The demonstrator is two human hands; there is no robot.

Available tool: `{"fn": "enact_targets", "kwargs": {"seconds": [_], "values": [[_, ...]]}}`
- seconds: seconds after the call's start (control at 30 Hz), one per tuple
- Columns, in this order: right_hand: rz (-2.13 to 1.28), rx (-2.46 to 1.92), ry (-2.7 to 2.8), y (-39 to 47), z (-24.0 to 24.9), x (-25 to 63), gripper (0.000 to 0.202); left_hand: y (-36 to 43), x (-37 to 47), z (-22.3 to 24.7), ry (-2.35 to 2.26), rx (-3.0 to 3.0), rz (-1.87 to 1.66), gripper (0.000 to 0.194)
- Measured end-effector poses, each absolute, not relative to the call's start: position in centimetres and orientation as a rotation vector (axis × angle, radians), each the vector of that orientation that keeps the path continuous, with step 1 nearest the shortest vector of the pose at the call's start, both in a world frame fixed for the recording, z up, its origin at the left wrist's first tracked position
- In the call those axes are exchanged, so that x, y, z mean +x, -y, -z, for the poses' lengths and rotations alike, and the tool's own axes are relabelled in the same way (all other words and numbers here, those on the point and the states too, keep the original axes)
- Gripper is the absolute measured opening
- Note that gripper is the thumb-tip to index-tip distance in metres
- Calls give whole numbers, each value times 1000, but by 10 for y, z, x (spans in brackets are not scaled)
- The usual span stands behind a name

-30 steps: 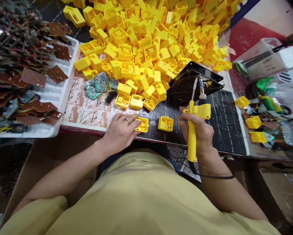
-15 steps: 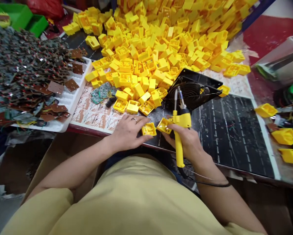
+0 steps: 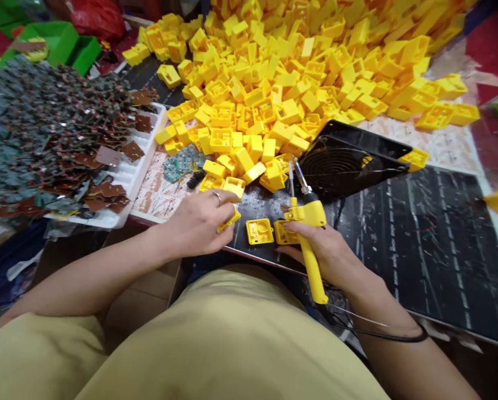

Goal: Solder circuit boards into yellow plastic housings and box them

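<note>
My left hand [image 3: 209, 222] is closed, with a small yellow plastic housing [image 3: 229, 220] between thumb and fingers, at the near edge of the pile. My right hand [image 3: 326, 244] grips a yellow soldering gun [image 3: 312, 250], its metal tip and feed tube pointing away from me. The fingers of that hand also reach a second open yellow housing [image 3: 285, 233], partly hidden beneath them. Between my hands another yellow housing [image 3: 259, 231] lies on the black mat, hollow side up, with small metal parts inside.
A large heap of yellow housings [image 3: 265, 94] covers the back of the table. Behind the soldering gun leans a black fan [image 3: 344, 164]. On the left, a white tray [image 3: 151, 150] carries piled circuit boards; green bins [image 3: 61, 47] stand beyond. A black cable [image 3: 392, 335] crosses my right forearm.
My left hand has moved left from the middle housing and now holds another one by the pile. The housing at my right hand, tilted before, now lies flatter on the mat.
</note>
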State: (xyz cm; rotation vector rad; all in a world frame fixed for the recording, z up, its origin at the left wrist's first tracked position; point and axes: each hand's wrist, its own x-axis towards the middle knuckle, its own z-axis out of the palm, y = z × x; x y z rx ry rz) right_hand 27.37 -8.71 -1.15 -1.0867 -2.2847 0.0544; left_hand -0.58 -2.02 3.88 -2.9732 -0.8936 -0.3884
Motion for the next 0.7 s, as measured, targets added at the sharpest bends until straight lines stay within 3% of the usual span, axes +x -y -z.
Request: {"fn": "enact_targets", "kwargs": {"seconds": [0.1,0.27,0.43,0.5,0.7], "values": [[5,-1047,2291,84,17,273,33,32,-9,-21,1012,-3001,224,30],[84,-1096,2286,86,25,273,42,33,-24,-5,954,-3176,544,56],[-25,-1034,2321,83,29,252,34,27,-33,0,930,-3176,613,42],[13,-1030,2350,80,28,246,30,14,-37,-7,1027,-3120,689,47],[10,-1134,2163,78,21,244,41,-62,-56,-43,1897,-2399,725,36]]}}
